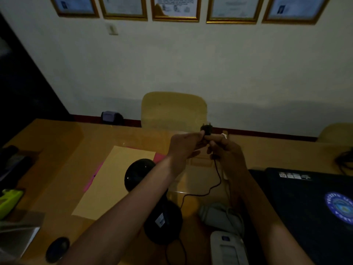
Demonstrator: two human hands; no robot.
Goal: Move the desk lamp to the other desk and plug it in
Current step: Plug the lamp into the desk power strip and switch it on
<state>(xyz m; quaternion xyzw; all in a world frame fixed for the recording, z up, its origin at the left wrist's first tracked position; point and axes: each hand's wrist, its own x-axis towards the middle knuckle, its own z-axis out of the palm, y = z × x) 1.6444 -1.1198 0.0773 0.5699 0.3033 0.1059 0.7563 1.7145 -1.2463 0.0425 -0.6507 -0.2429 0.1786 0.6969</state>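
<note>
Fingers (200,133) of both hands clamp the plug (206,129) at frame centre, above the desk (57,169). Lamp (162,220) lies at lower centre, cord (217,175) trailing. Judged: lamp moved; plugging in remains. No socket visible.

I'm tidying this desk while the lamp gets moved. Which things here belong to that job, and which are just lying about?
Job:
desk lamp
its cord
plug, held up by left hand and right hand

Lying about:
laptop
tan folder
pink sheet
green object
mouse
grey cloth
</note>
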